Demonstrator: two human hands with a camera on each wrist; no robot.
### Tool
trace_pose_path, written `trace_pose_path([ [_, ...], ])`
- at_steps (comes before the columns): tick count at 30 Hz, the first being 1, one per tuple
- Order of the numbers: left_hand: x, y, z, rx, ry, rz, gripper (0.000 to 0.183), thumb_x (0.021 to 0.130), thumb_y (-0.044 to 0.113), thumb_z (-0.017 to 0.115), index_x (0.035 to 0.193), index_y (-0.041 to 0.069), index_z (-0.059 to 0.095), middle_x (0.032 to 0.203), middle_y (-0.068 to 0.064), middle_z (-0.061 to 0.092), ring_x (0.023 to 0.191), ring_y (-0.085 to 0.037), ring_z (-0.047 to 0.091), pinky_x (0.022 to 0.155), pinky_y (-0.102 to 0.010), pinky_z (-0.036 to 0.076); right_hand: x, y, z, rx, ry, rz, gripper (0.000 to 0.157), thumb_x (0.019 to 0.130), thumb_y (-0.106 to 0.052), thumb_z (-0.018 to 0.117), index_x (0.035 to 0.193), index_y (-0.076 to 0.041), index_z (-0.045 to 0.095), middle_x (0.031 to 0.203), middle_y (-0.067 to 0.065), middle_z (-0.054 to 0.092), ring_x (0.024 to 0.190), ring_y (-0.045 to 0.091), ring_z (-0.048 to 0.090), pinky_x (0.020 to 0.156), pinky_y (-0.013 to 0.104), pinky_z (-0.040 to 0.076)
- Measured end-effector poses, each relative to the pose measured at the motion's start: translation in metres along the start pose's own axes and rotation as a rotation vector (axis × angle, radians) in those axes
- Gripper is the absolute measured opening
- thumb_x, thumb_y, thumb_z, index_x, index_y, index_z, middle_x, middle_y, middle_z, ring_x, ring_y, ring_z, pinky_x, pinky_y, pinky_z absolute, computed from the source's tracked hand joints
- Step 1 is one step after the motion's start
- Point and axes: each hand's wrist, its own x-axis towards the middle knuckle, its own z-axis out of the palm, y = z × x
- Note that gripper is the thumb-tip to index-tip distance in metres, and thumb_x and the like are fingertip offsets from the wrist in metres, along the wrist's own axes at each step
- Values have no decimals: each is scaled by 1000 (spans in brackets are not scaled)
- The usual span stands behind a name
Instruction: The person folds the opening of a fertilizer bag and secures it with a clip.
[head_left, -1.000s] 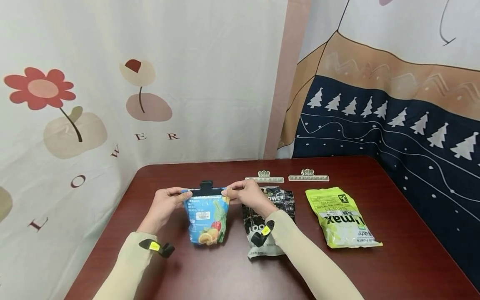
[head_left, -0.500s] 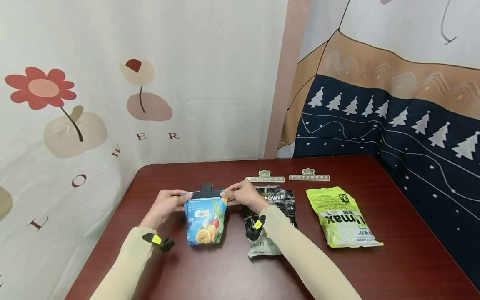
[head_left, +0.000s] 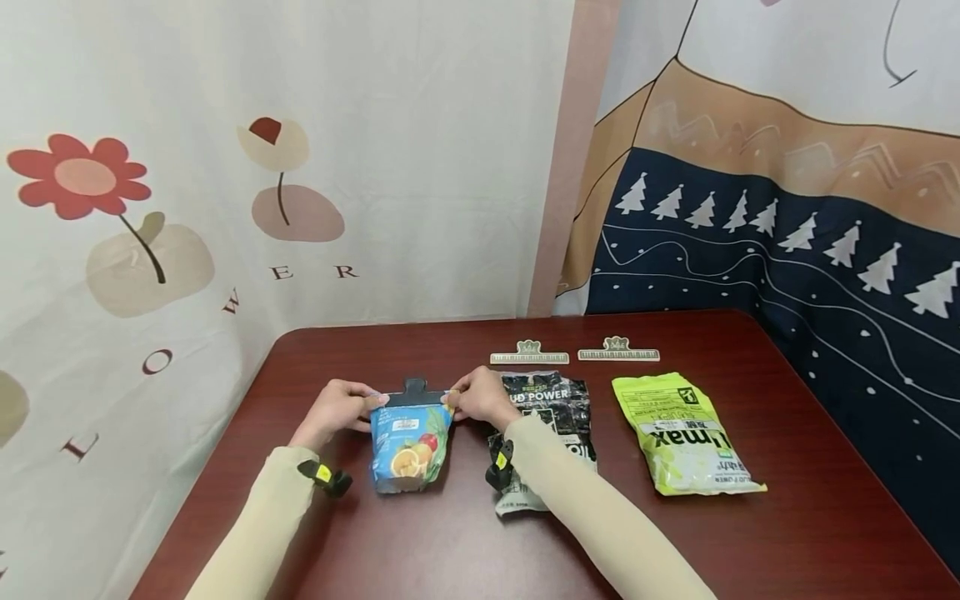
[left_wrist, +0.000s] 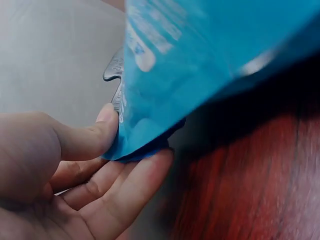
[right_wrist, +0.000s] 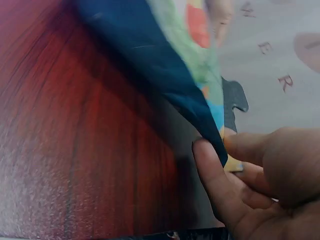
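Observation:
A blue pouch [head_left: 405, 446] printed with fruit has a black clip [head_left: 415, 393] across its top edge. My left hand [head_left: 337, 410] pinches the pouch's upper left corner; in the left wrist view the thumb lies on the front and the fingers [left_wrist: 145, 180] lie behind the blue film. At the upper right corner my right hand [head_left: 482, 397] pinches the pouch between thumb and fingers, as the right wrist view also shows. The pouch leans back, its lower end nearest me, close over the table. In both wrist views part of the clip shows beyond the pouch.
Right of the blue pouch lies a black and grey bag [head_left: 551, 408], partly hidden by the right forearm. A yellow-green bag [head_left: 686, 433] lies further right. Two pale clips [head_left: 529, 354] lie near the back edge of the dark red table [head_left: 450, 550], with a printed curtain behind.
Both hands have lowered the top of the blue pouch and its clip toward the table, tilting it back. The grip on both corners stays. The other bags and clips have not moved.

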Motion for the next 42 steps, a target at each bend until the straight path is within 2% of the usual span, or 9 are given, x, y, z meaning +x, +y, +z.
trace_pose_path([
  [5,-1,1,0,68,19,-12,38,93,27,78,110,-6,74,90,-16,74,72,-19,70,67,-37,64,-2,-4,4,-180,36,-55,14,95,-12,72,93,-2,81,77,8,77,60,15,73,56,25,58],
  [11,0,3,1,111,25,-17,37,92,27,78,106,-7,74,84,-15,72,68,-20,68,65,-36,63,-4,-8,4,-373,84,-129,15,93,-16,74,99,-4,81,93,9,79,80,18,73,71,31,59],
  [17,-1,6,1,154,48,-25,35,92,27,78,106,-5,74,84,-15,71,67,-20,67,62,-35,63,-10,-13,1,-393,32,-154,31,93,-19,73,117,0,75,112,14,77,102,25,72,87,37,59],
  [23,-6,12,-3,229,78,-7,40,92,31,78,114,-1,70,99,-18,71,79,-24,66,67,-33,62,-19,-19,-13,-356,-79,-151,42,97,-31,70,129,-5,69,119,10,73,106,23,68,93,41,55],
  [27,-10,21,-7,284,128,43,48,94,41,74,122,3,67,112,-19,71,91,-28,66,76,-37,60,-24,-19,-26,-357,-123,-175,47,99,-38,67,137,-11,64,129,8,70,118,24,65,99,44,53],
  [30,-15,28,-9,304,162,113,55,95,50,70,128,6,66,122,-20,69,104,-32,67,87,-45,59,-28,-20,-38,-367,-131,-212,49,99,-41,67,140,-15,62,141,6,64,132,27,59,107,48,50],
  [32,-18,34,-7,293,169,164,58,95,54,68,131,9,65,128,-20,68,113,-34,67,94,-49,57,-30,-20,-46,-378,-128,-235,51,99,-43,67,142,-18,60,145,5,61,136,30,56,109,50,48],
  [37,-27,50,4,216,145,257,63,94,58,68,139,14,61,136,-15,66,124,-34,64,101,-53,54,-38,-18,-67,-388,-107,-235,59,97,-47,68,148,-21,54,154,5,53,141,30,51,112,54,45],
  [42,-32,61,21,150,77,326,60,94,55,69,141,18,60,138,-12,65,126,-31,65,102,-52,54,-44,-13,-89,-370,-67,-212,65,96,-51,68,152,-22,50,156,6,50,144,30,48,113,56,43],
])
